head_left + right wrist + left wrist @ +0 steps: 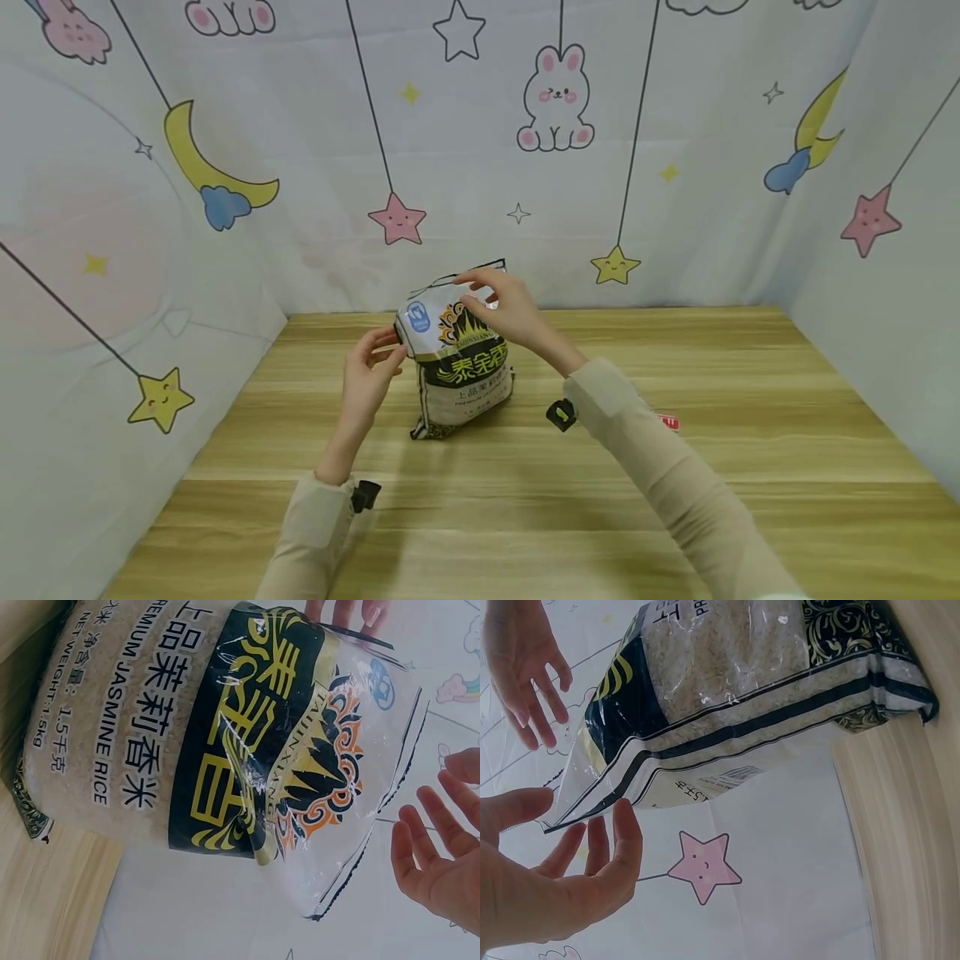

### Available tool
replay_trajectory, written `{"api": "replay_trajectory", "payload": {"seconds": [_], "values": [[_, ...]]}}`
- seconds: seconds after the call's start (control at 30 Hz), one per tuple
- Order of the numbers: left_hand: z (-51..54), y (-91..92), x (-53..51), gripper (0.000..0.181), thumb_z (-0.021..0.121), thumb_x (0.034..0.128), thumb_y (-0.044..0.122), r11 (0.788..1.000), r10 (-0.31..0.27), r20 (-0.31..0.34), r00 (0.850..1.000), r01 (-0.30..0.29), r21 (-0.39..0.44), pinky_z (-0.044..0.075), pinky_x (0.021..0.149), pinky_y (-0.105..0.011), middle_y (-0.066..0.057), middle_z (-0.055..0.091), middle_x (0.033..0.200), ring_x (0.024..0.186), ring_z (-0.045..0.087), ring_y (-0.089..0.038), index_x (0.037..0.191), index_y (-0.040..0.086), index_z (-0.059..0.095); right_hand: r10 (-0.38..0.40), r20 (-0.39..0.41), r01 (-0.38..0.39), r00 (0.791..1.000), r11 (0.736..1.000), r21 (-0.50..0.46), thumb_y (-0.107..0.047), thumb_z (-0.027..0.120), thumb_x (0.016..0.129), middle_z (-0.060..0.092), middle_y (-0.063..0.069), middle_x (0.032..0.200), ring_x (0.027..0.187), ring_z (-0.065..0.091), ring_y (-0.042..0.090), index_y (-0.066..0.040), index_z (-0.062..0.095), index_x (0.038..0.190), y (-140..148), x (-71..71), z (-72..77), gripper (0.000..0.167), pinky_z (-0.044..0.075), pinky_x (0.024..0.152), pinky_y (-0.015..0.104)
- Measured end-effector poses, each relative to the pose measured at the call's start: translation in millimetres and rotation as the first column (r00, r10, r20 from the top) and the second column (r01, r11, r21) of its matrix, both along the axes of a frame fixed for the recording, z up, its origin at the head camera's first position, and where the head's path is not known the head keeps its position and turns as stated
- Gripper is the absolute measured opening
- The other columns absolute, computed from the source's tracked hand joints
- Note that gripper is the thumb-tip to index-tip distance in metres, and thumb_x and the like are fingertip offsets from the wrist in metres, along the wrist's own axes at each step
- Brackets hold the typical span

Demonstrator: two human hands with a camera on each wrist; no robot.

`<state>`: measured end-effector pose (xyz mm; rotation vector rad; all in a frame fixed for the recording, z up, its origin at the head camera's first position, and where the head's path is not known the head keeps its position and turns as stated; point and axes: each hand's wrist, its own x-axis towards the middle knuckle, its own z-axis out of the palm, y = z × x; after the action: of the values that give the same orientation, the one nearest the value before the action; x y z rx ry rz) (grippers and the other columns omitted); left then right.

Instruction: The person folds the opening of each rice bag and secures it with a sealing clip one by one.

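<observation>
A bag of jasmine rice [465, 367] stands upright on the wooden table, its pale upper part creased and its top edge slanting. Beside its upper left edge is my left hand [367, 371]; in the left wrist view this hand [570, 877] has thumb and fingers spread around the top corner of the bag [727, 675], fingertips at or very near the edge. My right hand [510, 312] is by the top of the bag, fingers loosely bent. In the right wrist view a gap shows between that hand [442, 855] and the top seam of the bag [150, 712].
A small red-and-white item [667, 422] lies on the table [480, 517], partly hidden behind the right sleeve [660, 467]. Behind the table hangs a white cloth [315, 108] printed with stars, moons and rabbits, and it also covers both sides.
</observation>
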<state>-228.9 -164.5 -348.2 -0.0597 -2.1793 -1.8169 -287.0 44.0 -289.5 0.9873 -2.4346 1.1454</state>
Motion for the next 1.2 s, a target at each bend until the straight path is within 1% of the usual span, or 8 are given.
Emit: {"api": "replay_trajectory", "payload": {"seconds": [0.3, 0.43, 0.5, 0.63, 0.7, 0.87, 1.0, 1.2], "values": [[-3.3, 3.3, -1.7, 0.031, 0.057, 0.0844, 0.002, 1.0, 0.024, -0.014, 1.0, -0.024, 0.015, 0.05, 0.06, -0.014, -0.019, 0.054, 0.11, 0.075, 0.054, 0.0, 0.115, -0.001, 0.053, 0.011, -0.002, -0.011, 1.0, 0.999, 0.049, -0.016, 0.053, 0.089, 0.055, 0.005, 0.124, 0.113, 0.049, 0.021, -0.011, 0.054, 0.121, -10.7, -5.2, 6.2, 0.032, 0.046, 0.09, 0.039], [-5.6, 4.5, -2.8, 0.031, 0.057, 0.0847, 0.002, 0.999, 0.023, -0.015, 1.0, -0.022, 0.044, 0.051, 0.06, -0.015, -0.017, 0.053, 0.108, 0.076, 0.056, -0.005, 0.115, -0.001, 0.054, 0.023, -0.039, -0.018, 0.999, 0.994, 0.109, -0.014, 0.053, 0.089, 0.052, 0.004, 0.128, 0.119, 0.045, 0.02, -0.01, 0.052, 0.123, -15.3, -10.9, 5.2, 0.034, 0.039, 0.102, 0.036], [-7.2, 5.2, -4.3, 0.03, 0.057, 0.0848, 0.003, 0.998, 0.025, -0.014, 1.0, -0.024, 0.053, 0.052, 0.059, -0.016, -0.015, 0.053, 0.107, 0.077, 0.057, -0.007, 0.114, -0.001, 0.054, 0.021, -0.061, -0.013, 0.998, 0.992, 0.129, -0.014, 0.053, 0.089, 0.052, 0.004, 0.128, 0.12, 0.045, 0.019, -0.01, 0.052, 0.123, -17.8, -13.8, 3.8, 0.034, 0.031, 0.109, 0.037], [-8.4, 7.9, -8.3, 0.028, 0.058, 0.0851, 0.008, 0.997, 0.049, -0.015, 0.999, -0.048, 0.052, 0.052, 0.059, -0.016, -0.013, 0.054, 0.105, 0.075, 0.057, -0.006, 0.112, -0.001, 0.056, -0.001, -0.112, 0.019, 0.994, 0.988, 0.156, -0.014, 0.055, 0.088, 0.055, 0.002, 0.126, 0.115, 0.047, 0.02, -0.012, 0.055, 0.121, -22.7, -17.7, 1.6, 0.033, 0.033, 0.104, 0.04], [-8.3, 9.6, -11.3, 0.029, 0.059, 0.085, 0.011, 0.996, 0.067, -0.022, 0.997, -0.066, 0.058, 0.052, 0.061, -0.017, -0.013, 0.055, 0.105, 0.076, 0.057, -0.005, 0.111, -0.001, 0.056, -0.018, -0.133, 0.04, 0.991, 0.985, 0.168, -0.015, 0.056, 0.088, 0.056, 0.001, 0.124, 0.111, 0.047, 0.02, -0.015, 0.056, 0.12, -25.0, -17.8, 1.7, 0.032, 0.036, 0.098, 0.041], [-6.8, 12.7, -18.8, 0.033, 0.061, 0.0847, 0.017, 0.992, 0.094, -0.041, 0.995, -0.09, 0.093, 0.051, 0.065, -0.018, -0.01, 0.055, 0.107, 0.08, 0.054, -0.003, 0.112, 0.0, 0.057, -0.039, -0.135, 0.063, 0.99, 0.982, 0.178, -0.017, 0.056, 0.088, 0.058, -0.001, 0.121, 0.107, 0.044, 0.02, -0.019, 0.059, 0.116, -31.0, -17.0, 4.3, 0.029, 0.034, 0.091, 0.044], [-5.7, 14.1, -23.2, 0.032, 0.062, 0.0837, 0.016, 0.989, 0.102, -0.057, 0.993, -0.095, 0.115, 0.05, 0.066, -0.018, -0.004, 0.055, 0.103, 0.08, 0.054, -0.004, 0.111, -0.001, 0.058, -0.046, -0.141, 0.074, 0.989, 0.977, 0.198, -0.018, 0.055, 0.088, 0.059, -0.002, 0.119, 0.107, 0.044, 0.019, -0.021, 0.06, 0.115, -36.6, -17.6, 7.0, 0.027, 0.034, 0.088, 0.044], [-4.3, 15.4, -25.9, 0.029, 0.063, 0.0821, 0.014, 0.986, 0.117, -0.068, 0.991, -0.107, 0.131, 0.05, 0.061, -0.014, 0.005, 0.055, 0.092, 0.074, 0.056, 0.0, 0.106, -0.002, 0.06, -0.052, -0.139, 0.081, 0.989, 0.973, 0.217, -0.017, 0.054, 0.089, 0.062, -0.003, 0.114, 0.103, 0.045, 0.017, -0.022, 0.063, 0.111, -42.4, -20.7, 8.4, 0.024, 0.032, 0.09, 0.044]]}}
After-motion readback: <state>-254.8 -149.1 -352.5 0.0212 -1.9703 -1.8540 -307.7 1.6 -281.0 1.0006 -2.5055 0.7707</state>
